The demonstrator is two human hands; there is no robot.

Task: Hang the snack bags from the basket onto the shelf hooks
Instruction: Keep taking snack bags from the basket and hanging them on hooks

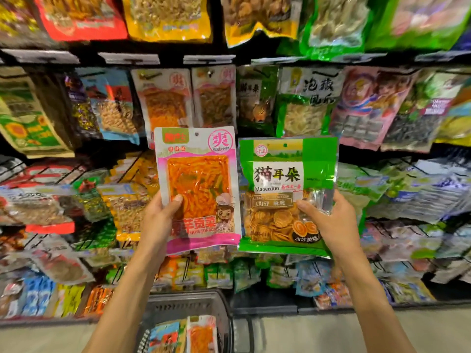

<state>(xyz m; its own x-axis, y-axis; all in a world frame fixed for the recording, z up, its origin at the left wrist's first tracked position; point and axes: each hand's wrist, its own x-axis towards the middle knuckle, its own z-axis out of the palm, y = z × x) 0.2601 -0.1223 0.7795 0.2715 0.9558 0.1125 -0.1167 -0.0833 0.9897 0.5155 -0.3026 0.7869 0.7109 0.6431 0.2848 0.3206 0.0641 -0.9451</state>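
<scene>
Pink snack bag (198, 189) is held upright by the left hand (160, 220), thumb pressed on its front, forearm raised. One green snack bag (285, 194) is gripped likewise by the right hand (328, 220), just right of it. Two are held in all, before the far shelf (382, 59). Two more bags (201, 335) are seen in the near basket (188, 301).
</scene>
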